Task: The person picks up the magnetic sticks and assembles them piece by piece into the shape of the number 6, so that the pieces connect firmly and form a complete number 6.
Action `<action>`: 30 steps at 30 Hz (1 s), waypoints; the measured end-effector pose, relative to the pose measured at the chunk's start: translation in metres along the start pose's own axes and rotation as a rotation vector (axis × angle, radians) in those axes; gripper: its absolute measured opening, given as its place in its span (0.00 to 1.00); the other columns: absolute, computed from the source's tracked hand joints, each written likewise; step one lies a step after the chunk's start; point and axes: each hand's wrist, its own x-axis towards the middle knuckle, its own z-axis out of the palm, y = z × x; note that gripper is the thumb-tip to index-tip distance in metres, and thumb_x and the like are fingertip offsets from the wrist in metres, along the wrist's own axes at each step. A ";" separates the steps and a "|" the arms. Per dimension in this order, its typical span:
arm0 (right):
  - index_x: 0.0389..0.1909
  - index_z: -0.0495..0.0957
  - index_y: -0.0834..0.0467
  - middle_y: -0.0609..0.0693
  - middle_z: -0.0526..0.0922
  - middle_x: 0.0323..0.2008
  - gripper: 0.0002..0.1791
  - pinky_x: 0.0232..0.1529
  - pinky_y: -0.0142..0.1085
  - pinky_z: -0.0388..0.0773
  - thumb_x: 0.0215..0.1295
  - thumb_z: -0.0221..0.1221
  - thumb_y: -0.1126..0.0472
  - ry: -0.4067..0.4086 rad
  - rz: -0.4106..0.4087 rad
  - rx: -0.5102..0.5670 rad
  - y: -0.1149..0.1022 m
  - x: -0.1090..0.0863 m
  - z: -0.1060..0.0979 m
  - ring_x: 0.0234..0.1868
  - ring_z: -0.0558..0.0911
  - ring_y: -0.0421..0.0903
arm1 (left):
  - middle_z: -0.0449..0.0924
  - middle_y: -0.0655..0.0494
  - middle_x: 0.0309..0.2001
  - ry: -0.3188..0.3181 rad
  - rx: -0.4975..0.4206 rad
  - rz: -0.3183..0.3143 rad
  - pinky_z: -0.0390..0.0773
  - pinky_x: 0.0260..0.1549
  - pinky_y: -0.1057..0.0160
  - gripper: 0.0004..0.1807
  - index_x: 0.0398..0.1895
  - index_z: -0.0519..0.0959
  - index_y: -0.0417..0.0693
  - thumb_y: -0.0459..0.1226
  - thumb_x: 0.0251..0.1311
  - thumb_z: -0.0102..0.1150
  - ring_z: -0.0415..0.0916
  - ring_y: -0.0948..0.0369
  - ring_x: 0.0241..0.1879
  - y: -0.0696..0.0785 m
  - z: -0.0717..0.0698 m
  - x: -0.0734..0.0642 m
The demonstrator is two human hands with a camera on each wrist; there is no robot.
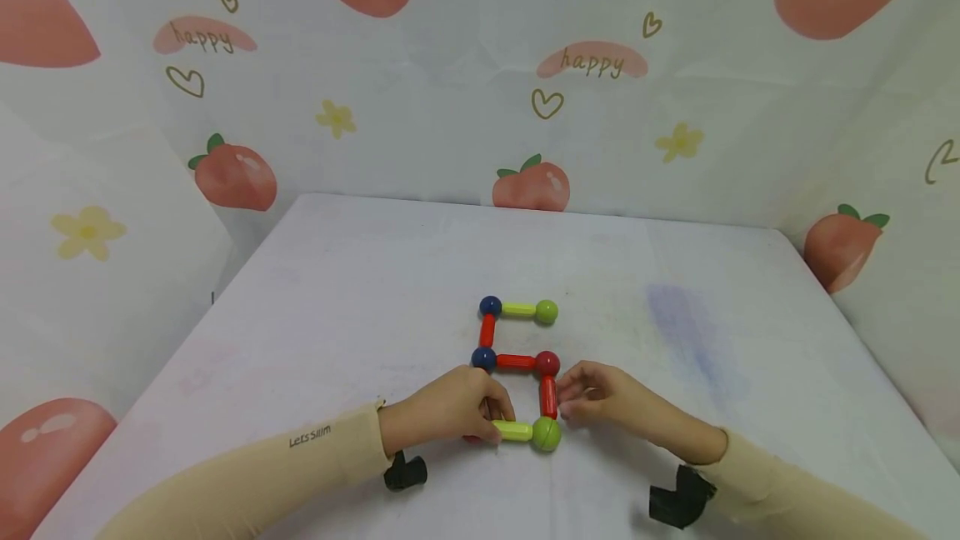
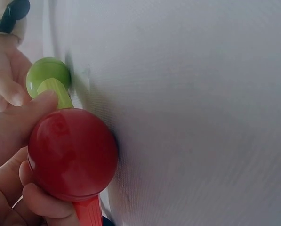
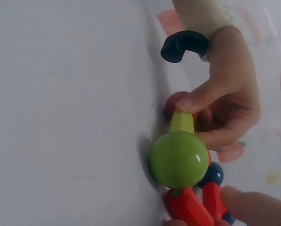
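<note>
Balls and rods form a figure on the table. My left hand (image 1: 461, 407) pinches the yellow-green rod (image 1: 516, 431) near a red ball (image 2: 73, 154), largely hidden in the head view. At the rod's other end sits a green ball (image 1: 546, 434). My right hand (image 1: 603, 394), fingers loosely bent, is beside the upright red rod (image 1: 548, 397); whether it touches is unclear. That rod joins the green ball to another red ball (image 1: 547, 363). In the left wrist view, a further red rod (image 2: 88, 212) meets the large red ball.
Farther back, a red rod (image 1: 516, 362) leads to a blue ball (image 1: 483, 358). Beyond it are another red rod (image 1: 487, 330), a second blue ball (image 1: 491, 307), a yellow-green rod (image 1: 518, 310) and a green ball (image 1: 547, 312). A white cloth covers the table (image 1: 375, 273); a printed curtain (image 1: 450, 90) hangs behind.
</note>
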 end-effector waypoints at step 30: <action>0.39 0.70 0.65 0.50 0.84 0.27 0.21 0.31 0.32 0.82 0.51 0.69 0.60 0.102 0.310 0.035 -0.007 0.027 0.010 0.25 0.83 0.39 | 0.77 0.66 0.21 -0.009 -0.011 -0.007 0.75 0.21 0.73 0.09 0.30 0.84 0.54 0.34 0.43 0.72 0.71 0.70 0.21 0.000 0.001 0.001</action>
